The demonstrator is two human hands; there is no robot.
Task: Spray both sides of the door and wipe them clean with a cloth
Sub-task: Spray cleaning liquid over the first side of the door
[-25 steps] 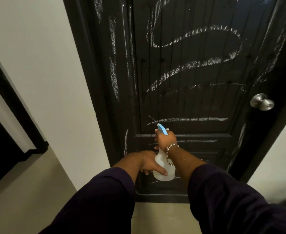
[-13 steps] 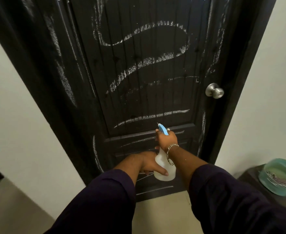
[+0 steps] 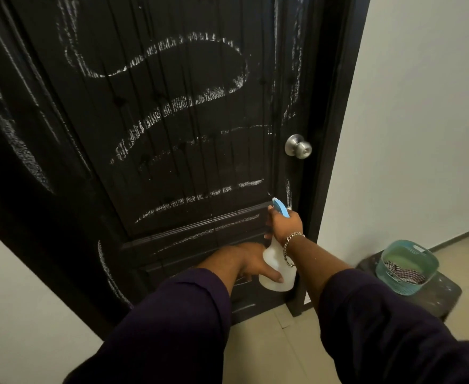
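Gripping the translucent white spray bottle by its blue trigger head, the right hand aims at the chalk-streaked black wooden door; the left hand cups the bottle's base.

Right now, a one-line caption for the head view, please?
Both hands hold a spray bottle at a chalk-marked black door; cloth waits in a basket.

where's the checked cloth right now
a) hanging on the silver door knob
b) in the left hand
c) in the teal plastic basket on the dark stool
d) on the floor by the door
c: the checked cloth lies inside the teal plastic basket on the dark stool, while both hands hold the translucent white spray bottle with the blue trigger head.
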